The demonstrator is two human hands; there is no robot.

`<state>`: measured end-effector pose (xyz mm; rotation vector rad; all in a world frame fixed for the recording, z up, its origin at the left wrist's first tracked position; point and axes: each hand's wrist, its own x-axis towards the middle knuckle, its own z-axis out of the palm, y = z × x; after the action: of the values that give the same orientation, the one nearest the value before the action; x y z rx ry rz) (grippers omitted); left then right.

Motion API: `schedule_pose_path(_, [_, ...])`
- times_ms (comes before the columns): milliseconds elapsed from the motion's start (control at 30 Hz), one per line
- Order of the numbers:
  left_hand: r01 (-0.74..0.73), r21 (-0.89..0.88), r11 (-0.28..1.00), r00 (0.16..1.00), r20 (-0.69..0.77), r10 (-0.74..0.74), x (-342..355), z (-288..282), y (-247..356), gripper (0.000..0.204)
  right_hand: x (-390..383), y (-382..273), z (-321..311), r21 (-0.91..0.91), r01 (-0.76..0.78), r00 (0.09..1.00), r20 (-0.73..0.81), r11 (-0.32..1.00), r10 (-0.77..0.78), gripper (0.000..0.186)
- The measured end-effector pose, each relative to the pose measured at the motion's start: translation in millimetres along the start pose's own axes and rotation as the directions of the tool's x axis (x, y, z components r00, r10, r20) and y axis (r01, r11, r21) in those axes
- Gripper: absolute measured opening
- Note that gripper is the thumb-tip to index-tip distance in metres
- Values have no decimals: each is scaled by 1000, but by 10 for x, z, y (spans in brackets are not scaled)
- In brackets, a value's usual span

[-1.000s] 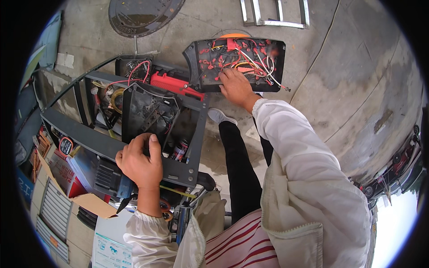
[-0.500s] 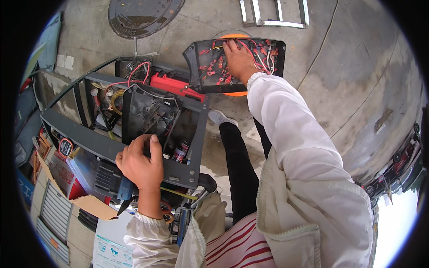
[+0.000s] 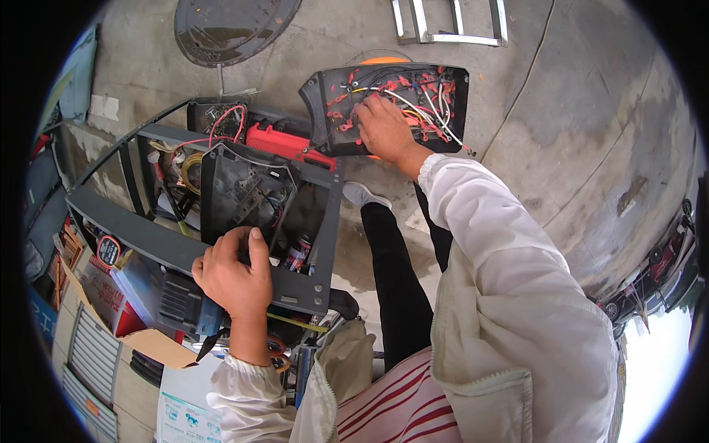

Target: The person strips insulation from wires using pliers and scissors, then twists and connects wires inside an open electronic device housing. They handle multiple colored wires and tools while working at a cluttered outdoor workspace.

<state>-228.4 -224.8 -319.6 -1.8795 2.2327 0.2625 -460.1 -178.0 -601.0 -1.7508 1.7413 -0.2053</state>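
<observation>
My right hand (image 3: 385, 127) is down in a black plastic tray (image 3: 316, 111), its fingers bent and bunched together. Whatever they pinch, if anything, is hidden beneath them. Around the fingers lie red-sleeved cable terminals (image 3: 338, 114) and loose wires in white, red, yellow and black. One white wire (image 3: 443, 125) reaches over the tray's near right rim. My left hand (image 3: 235, 269) rests on the near rail (image 3: 140, 223) of a dark grey metal frame, thumb raised apart from the fingers, holding nothing visible.
Within the frame sit a dark parts tray (image 3: 244, 184), a yellow coil (image 3: 192, 171) and a red case (image 3: 284, 142). Under the wire tray an orange round object (image 3: 384, 60) shows. A cardboard box (image 3: 159, 347) stands at lower left; a metal rack (image 3: 450, 38) lies far off.
My right hand has drawn back toward me and left within the tray, its fingers now bunched. The wires have shifted, one now crossing the rim. My left hand has stayed put.
</observation>
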Motion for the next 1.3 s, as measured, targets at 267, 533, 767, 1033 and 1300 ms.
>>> schedule_pose_path(267, [-14,33,999,1000,1,14,26,-4,28,21,347,276,-113,-137,-397,874,245,907,420,66])
schedule_pose_path(533, [-11,44,999,1000,4,11,4,14,9,22,-120,144,33,-51,-230,939,252,972,235,53])
schedule_pose_path(767, [-8,48,999,1000,21,7,-3,4,5,22,222,405,-130,69,-367,929,74,928,362,77])
schedule_pose_path(1033, [-5,46,999,1000,31,3,5,26,-1,22,504,429,-170,-163,-445,811,345,881,473,56])
schedule_pose_path(1300, [-3,41,999,1000,22,2,-11,5,0,21,109,126,-221,-440,-177,899,292,880,327,28])
